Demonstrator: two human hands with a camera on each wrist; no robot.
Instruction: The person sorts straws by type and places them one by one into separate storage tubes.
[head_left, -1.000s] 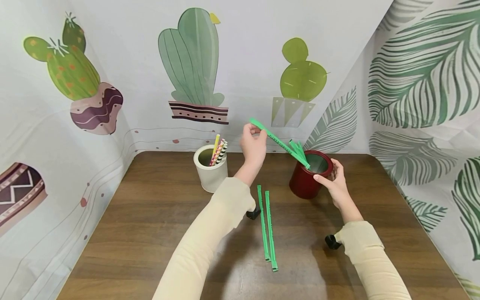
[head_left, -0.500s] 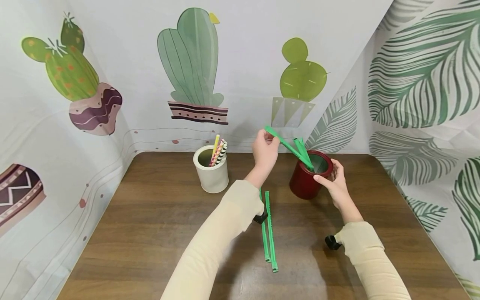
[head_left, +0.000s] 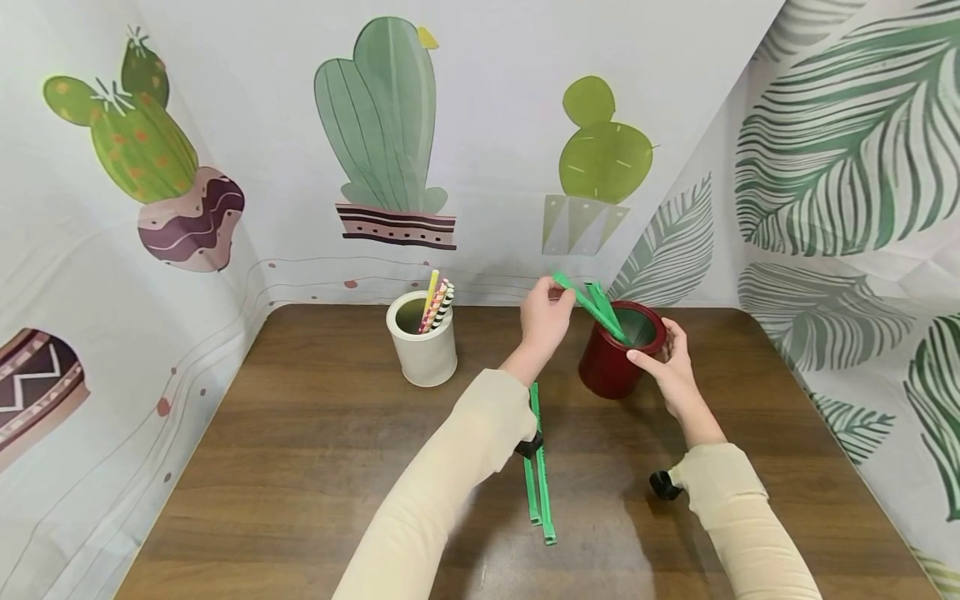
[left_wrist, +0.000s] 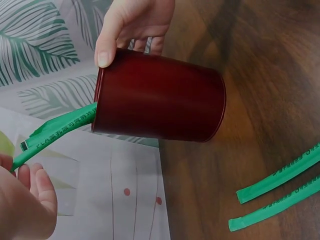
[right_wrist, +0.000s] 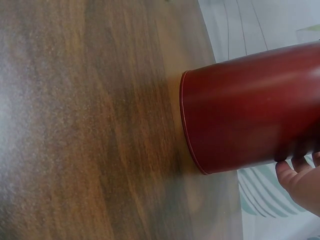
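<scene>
My left hand (head_left: 545, 317) pinches the upper end of a green wrapped straw (head_left: 592, 309). That straw slants down to the right, its lower end inside a dark red cup (head_left: 609, 365). Other green wrapped straws (head_left: 598, 293) lean out of the cup's left side, overlapping the held one in the left wrist view. Thumb and fingers of my right hand (head_left: 671, 367) grip the cup at its right rim, the thumb in front. In the right wrist view, fingers (right_wrist: 286, 175) curl against the cup's side. The cup stands upright on the table.
Two more green wrapped straws (head_left: 546, 492) lie side by side on the brown wooden table (head_left: 315, 467), partly under my left forearm. A white cup (head_left: 426, 358) holding several patterned straws (head_left: 437, 307) stands left of them. A printed cloth (head_left: 495, 150) hangs behind the table.
My left hand has moved right and down toward the red cup, and the pinched straw has slid deeper into it. My right hand and the cup have stayed in place.
</scene>
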